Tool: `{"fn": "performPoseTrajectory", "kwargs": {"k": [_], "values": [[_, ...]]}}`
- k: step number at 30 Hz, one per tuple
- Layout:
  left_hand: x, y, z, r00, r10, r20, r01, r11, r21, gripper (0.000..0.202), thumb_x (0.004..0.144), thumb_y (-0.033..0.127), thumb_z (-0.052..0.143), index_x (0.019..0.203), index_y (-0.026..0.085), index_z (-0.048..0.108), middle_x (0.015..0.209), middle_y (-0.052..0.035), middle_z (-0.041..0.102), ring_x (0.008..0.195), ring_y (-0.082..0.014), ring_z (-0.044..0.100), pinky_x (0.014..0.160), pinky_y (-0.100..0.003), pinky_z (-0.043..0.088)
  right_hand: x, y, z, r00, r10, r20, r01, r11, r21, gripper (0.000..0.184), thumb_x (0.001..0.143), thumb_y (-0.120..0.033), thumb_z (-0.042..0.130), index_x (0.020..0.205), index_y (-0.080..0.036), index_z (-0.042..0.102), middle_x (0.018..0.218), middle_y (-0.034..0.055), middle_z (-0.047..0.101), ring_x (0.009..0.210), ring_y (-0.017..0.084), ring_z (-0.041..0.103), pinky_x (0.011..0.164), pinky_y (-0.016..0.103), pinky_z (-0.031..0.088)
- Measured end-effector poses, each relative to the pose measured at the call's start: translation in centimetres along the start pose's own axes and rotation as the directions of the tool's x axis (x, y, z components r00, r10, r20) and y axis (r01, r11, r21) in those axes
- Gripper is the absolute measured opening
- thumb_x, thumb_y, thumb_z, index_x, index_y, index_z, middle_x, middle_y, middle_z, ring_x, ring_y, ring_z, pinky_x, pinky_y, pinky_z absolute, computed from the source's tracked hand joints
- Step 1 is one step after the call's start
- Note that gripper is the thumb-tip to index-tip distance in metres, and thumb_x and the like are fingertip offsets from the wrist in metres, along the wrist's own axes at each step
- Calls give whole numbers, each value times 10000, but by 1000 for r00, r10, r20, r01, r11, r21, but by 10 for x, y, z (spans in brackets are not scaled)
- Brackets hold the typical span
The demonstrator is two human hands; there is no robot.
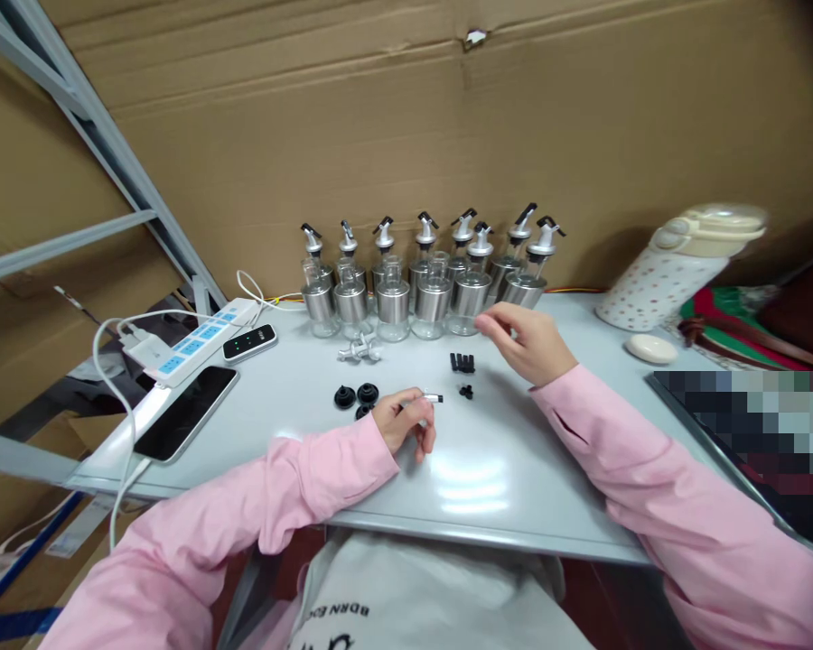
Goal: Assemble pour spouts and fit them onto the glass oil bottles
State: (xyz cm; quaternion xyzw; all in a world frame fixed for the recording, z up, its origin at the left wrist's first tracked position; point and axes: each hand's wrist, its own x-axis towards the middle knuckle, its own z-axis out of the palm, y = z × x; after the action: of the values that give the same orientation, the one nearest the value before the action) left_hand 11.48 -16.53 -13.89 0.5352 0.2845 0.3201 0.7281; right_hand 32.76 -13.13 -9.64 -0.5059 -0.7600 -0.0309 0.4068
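My left hand (406,422) is closed around a small silver pour spout piece with a black end (434,398), held just over the table. Beside that hand lie round black stoppers (345,397), one partly hidden by it. My right hand (529,345) is raised with fingertips pinched together in front of the bottles; anything between them is too small to make out. Under it are several black spout flaps (462,363) and a few tiny black parts (466,392). Silver spout pieces (360,348) lie in a pile in front of the glass bottles with steel sleeves (393,305).
Bottles with pour spouts (425,236) stand in the back row against a cardboard wall (406,117). A power strip (207,338), a small black device (249,343) and a phone (188,413) are at left. At right are a dotted flask (670,271) and a white oval object (651,348).
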Motion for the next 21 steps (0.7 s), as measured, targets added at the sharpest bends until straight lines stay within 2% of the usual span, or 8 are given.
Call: {"fn": "performPoseTrajectory", "kwargs": {"k": [1, 3, 7, 9, 12, 15, 17, 21], "values": [[1, -1, -1, 1000, -8, 8, 8, 1000, -11, 484, 633, 623, 550, 620, 154, 429, 366, 32, 500, 262, -90, 434, 289, -182, 318, -1, -4, -2, 998, -37, -55, 38, 999, 6, 254, 874, -305, 418, 695, -171, 538, 610, 22, 532, 551, 128, 471, 561, 242, 366], [3, -1, -3, 999, -32, 23, 33, 999, -44, 486, 683, 637, 460, 631, 155, 434, 355, 16, 503, 261, -112, 447, 287, -196, 326, -4, -15, -2, 983, -166, -73, 168, 986, 23, 245, 888, -277, 393, 724, -166, 536, 642, 37, 541, 588, 136, 490, 582, 247, 375], [5, 0, -8, 994, -100, 36, 104, 987, -120, 492, 735, 630, 337, 634, 157, 431, 359, -18, 538, 250, -136, 458, 283, -211, 336, -15, -37, 13, 888, -457, 58, 455, 890, 42, 277, 899, -325, 370, 774, -149, 543, 681, 64, 560, 612, 154, 490, 587, 261, 381], [5, 1, -9, 993, -108, 42, 113, 983, -144, 495, 728, 635, 339, 634, 157, 431, 367, -22, 551, 250, -138, 463, 279, -211, 341, -19, -46, 21, 842, -528, 108, 527, 849, 37, 310, 915, -322, 332, 778, -148, 548, 676, 62, 565, 597, 152, 475, 569, 257, 370], [5, 0, -9, 994, -88, 72, 98, 983, -152, 503, 715, 651, 360, 643, 158, 429, 375, -17, 558, 254, -138, 470, 277, -210, 347, -22, -55, 27, 816, -568, 107, 573, 819, -18, 353, 932, -265, 283, 707, -158, 532, 610, 44, 537, 560, 144, 441, 542, 246, 345], [4, 0, -7, 995, -36, 89, 49, 988, -145, 530, 710, 685, 372, 652, 160, 421, 378, -5, 547, 259, -129, 467, 280, -206, 347, -24, -57, 28, 831, -550, 80, 553, 833, -21, 391, 938, -266, 259, 644, -168, 497, 574, 32, 508, 529, 134, 417, 527, 240, 334], [3, 2, -5, 998, 29, 60, -22, 993, -115, 548, 692, 702, 416, 674, 155, 428, 409, 10, 550, 263, -107, 461, 288, -190, 336, -23, -56, 25, 871, -484, 81, 481, 875, 53, 411, 944, -278, 234, 634, -171, 482, 562, 17, 492, 511, 119, 417, 523, 229, 334], [1, 4, -1, 993, 112, -23, -113, 993, -37, 531, 634, 657, 573, 710, 152, 425, 552, 38, 566, 295, -66, 479, 339, -174, 338, -15, -45, 12, 980, -161, 120, 130, 964, 231, 434, 930, -349, 274, 571, -175, 445, 490, -29, 395, 453, 89, 378, 491, 220, 314]]}}
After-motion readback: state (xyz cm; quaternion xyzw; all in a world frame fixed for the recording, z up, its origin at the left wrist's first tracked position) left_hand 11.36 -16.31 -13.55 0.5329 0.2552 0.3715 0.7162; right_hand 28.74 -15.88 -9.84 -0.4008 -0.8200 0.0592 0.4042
